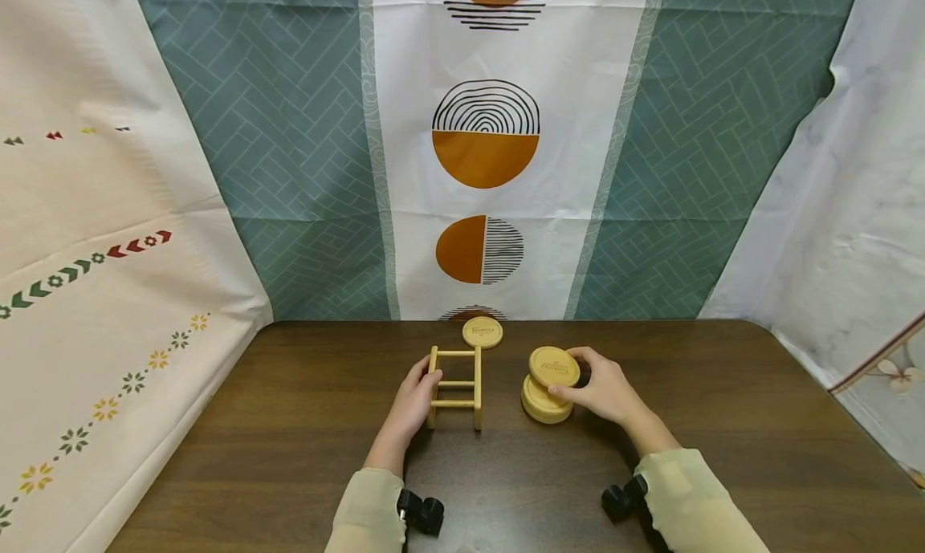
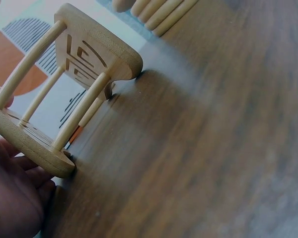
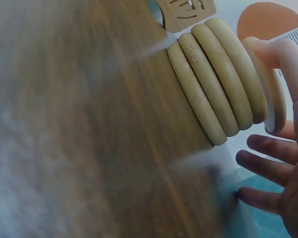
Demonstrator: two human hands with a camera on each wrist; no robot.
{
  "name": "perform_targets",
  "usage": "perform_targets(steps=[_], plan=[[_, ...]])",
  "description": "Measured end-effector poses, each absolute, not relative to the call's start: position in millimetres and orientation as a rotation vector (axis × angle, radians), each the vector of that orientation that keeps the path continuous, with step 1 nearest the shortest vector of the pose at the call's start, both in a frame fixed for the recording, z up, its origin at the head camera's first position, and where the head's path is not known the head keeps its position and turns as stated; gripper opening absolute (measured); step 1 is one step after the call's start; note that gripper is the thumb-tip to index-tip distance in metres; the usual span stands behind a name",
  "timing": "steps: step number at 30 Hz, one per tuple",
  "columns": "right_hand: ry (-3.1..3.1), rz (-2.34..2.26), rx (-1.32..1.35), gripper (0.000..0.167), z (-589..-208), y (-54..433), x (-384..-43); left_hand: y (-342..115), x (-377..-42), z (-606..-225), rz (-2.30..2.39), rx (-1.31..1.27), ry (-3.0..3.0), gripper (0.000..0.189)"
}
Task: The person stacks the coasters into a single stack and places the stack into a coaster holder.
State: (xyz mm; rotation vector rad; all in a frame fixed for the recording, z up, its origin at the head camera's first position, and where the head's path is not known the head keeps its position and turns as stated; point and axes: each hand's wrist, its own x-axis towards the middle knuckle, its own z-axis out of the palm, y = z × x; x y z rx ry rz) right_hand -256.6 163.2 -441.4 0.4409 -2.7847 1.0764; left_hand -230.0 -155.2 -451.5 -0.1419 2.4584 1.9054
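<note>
A small wooden coaster holder (image 1: 478,388) with carved side panels and round bars stands upright on the table. My left hand (image 1: 414,396) grips its left panel, thumb on the inner side; no coaster sits between the panels. To the right is a stack of several round wooden coasters (image 1: 543,411). My right hand (image 1: 603,384) pinches the top coaster (image 1: 554,366) by its edge. In the right wrist view, a gap shows between this held coaster (image 3: 278,101) and the stack (image 3: 213,74). Another coaster (image 1: 482,333) lies flat behind the holder.
The dark brown wooden table (image 1: 289,457) runs back to a hanging patterned cloth (image 1: 491,200). Pale cloths hang at the left (image 1: 108,296) and right (image 1: 853,240). A black camera sits on each wrist, the left one (image 1: 422,511) and the right one (image 1: 623,498).
</note>
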Motion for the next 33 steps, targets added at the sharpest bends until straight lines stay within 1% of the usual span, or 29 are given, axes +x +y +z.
perform_targets(steps=[8,14,21,33], plan=[[-2.828,1.078,0.434,0.075,-442,165,-253,-155,-230,-452,1.910,-0.137,2.455,0.054],[-2.829,1.092,0.409,0.073,-444,165,-250,-155,-230,-452,1.905,-0.135,2.461,0.055],[-2.833,1.077,0.442,0.076,-443,165,-246,-155,-229,-451,1.893,-0.153,2.469,0.054],[-2.827,1.111,0.474,0.075,-443,163,-242,-153,-231,-451,1.874,-0.176,2.482,0.054]])
